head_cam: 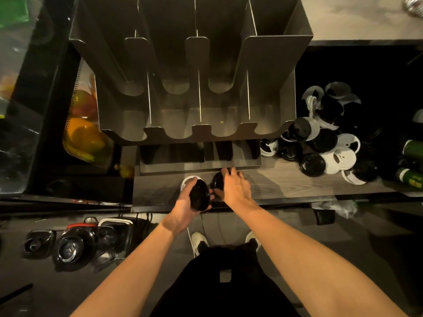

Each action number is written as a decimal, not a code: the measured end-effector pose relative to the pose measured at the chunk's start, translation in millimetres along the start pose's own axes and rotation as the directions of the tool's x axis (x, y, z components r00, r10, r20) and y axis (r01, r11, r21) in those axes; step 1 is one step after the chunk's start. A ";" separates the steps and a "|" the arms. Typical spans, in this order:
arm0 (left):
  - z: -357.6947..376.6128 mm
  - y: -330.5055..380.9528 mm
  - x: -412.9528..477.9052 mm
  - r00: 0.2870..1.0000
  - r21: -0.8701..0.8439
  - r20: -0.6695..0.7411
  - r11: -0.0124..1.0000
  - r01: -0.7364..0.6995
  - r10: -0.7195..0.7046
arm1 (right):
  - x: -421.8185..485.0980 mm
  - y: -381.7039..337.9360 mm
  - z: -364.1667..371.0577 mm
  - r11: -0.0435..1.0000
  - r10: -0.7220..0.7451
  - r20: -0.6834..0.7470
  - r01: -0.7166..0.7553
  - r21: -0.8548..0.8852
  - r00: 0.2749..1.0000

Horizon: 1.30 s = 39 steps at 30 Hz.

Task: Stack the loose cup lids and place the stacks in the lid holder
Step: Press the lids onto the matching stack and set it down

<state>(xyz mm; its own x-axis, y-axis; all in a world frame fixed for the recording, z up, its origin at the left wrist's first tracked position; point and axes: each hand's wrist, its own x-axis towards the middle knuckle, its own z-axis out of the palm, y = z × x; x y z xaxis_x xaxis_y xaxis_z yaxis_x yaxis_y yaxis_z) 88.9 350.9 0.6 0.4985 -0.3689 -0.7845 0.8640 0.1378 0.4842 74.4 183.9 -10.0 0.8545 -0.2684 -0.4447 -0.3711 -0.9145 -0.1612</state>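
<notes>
Left hand (187, 205) is clamped on a black lid (199, 195): thumb on the near edge, fingers wrapped round the far side, lid held tilted just above the counter edge. A white lid (185, 180) is seen right behind this black lid, partly hidden by it; whether it is held in the same hand or lies on the counter cannot be told.

Right hand (237, 188) is laid over a second black lid (217, 179), which is pinched between the thumb on the near side and the curved fingers on the far side. Most of that lid is covered by the hand. The fingertips are placed right at the front lip of the lid holder's low tray. The two hands are close together, nearly touching.

Both lids are held over the wooden counter (274, 183), just in front of the lid holder (270, 65). The holder is a dark metal box, split by thin partitions into upright slots with scalloped front cut-outs.

Pile of loose lids (325, 143), black and white mixed, is heaped on the counter just right of the holder, touching its front corner.

Fruit (82, 136) is seen in a perforated bin left of the holder. Green bottles (412, 149) are at the far right. Blender jugs (71, 248) are on the floor at lower left. Shoes (199, 241) are visible below the arms.
</notes>
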 end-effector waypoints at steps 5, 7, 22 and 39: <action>-0.7 2.6 0.3 0.999 0.059 0.043 0.998 -0.031 0.029 | -11.3 9.5 15.9 0.998 0.043 -0.043 -0.041 0.053 0.998; -3.1 1.1 0.8 0.999 0.040 0.031 0.999 -0.030 0.029 | -13.2 7.9 21.0 0.994 0.053 -0.061 -0.047 0.103 0.997; 2.4 -5.0 1.6 0.996 0.114 -0.044 0.991 -0.072 0.077 | -15.5 9.1 23.9 0.972 0.014 -0.026 -0.007 0.234 1.000; 23.5 -10.5 0.0 0.988 0.081 -0.093 0.990 -0.114 0.122 | 0.1 14.6 13.2 0.993 -0.048 0.134 0.033 0.113 0.990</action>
<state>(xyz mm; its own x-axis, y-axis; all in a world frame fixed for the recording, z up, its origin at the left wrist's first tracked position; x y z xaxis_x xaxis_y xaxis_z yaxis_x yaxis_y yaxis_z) 78.2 327.8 4.7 0.6044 -0.2618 -0.7525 0.7928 0.1040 0.6005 64.2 174.6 -24.0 0.8151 -0.1812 -0.5502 -0.3815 -0.8826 -0.2746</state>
